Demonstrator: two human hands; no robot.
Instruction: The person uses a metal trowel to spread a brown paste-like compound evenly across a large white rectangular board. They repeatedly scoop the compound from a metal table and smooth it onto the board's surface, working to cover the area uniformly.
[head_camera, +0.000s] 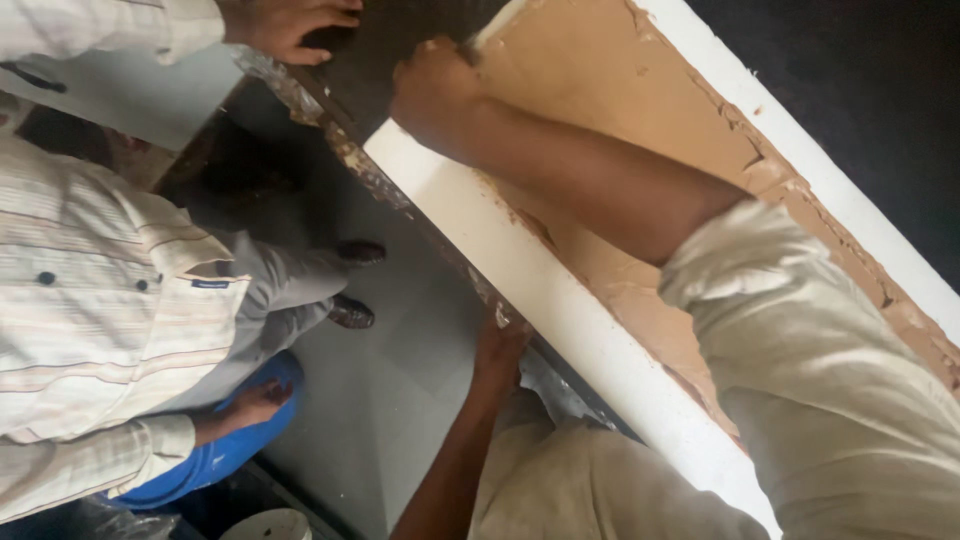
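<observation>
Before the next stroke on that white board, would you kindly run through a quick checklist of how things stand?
1. Right hand closed on something at the top of the brown coat: ok; the tool itself is hidden.
2. Left hand at the lower edge of the white board: ok.
3. Co-worker's hand on the dark panel at the far end: ok.
4. Brown coat reaching the board's edges: not ok; ragged, with bare white margins.
5. Co-worker's shoes close under the board: not ok.
6. Firmness of the board's support: cannot tell.
</observation>
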